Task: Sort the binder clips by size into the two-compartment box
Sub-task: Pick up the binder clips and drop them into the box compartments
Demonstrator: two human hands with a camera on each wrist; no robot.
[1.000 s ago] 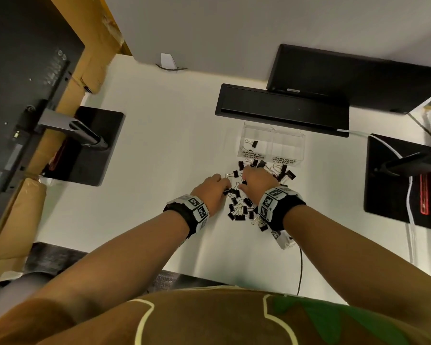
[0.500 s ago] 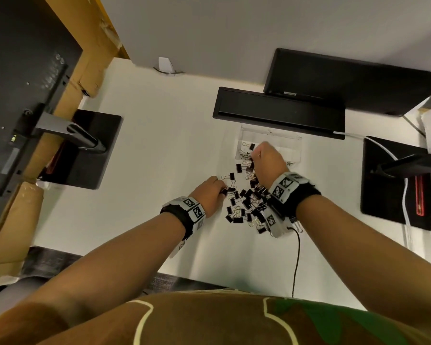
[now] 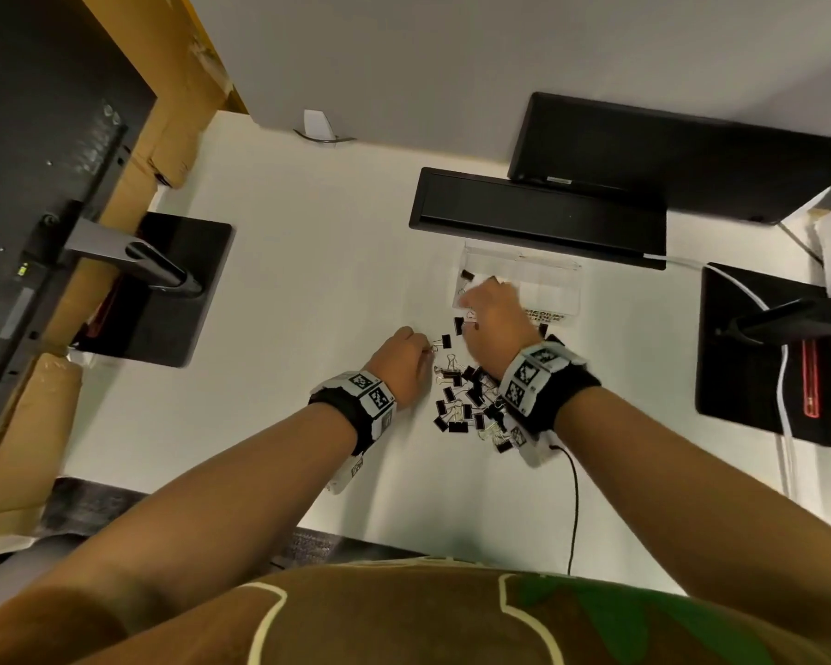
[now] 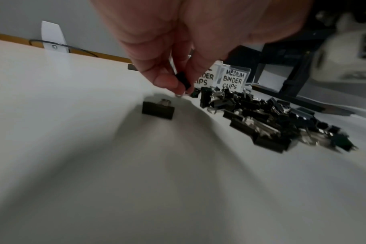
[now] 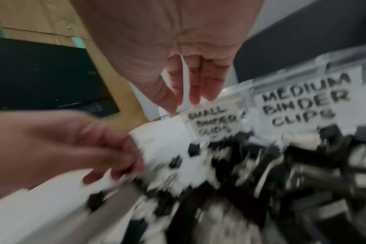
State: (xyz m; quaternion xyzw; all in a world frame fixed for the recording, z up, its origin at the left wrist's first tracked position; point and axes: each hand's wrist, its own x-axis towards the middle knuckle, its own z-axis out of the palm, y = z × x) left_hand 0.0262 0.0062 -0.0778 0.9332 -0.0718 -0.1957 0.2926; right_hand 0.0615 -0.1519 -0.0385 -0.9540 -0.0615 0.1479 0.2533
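A clear two-compartment box (image 3: 553, 289) stands behind a heap of black binder clips (image 3: 468, 400). Its labels read SMALL BINDER CLIPS (image 5: 211, 122) and MEDIUM BINDER CLIPS (image 5: 299, 105). One small clip (image 3: 466, 276) lies in the left compartment. My right hand (image 3: 488, 290) hovers over that compartment; its fingers (image 5: 193, 85) point down, straight, with nothing between them. At the heap's left edge, my left hand (image 3: 423, 345) pinches a small black clip (image 4: 183, 81) just above the table. A larger clip (image 4: 158, 108) lies alone beside it.
A black bar (image 3: 538, 218) and a monitor (image 3: 668, 156) sit right behind the box. Monitor stand bases flank the work area at the left (image 3: 164, 290) and right (image 3: 763, 357). A thin black cable (image 3: 574, 501) runs from my right wrist toward the table's front edge.
My right hand has moved from the heap forward to above the box's small-clip compartment. My left hand has stayed at the heap's left edge, shifting slightly left.
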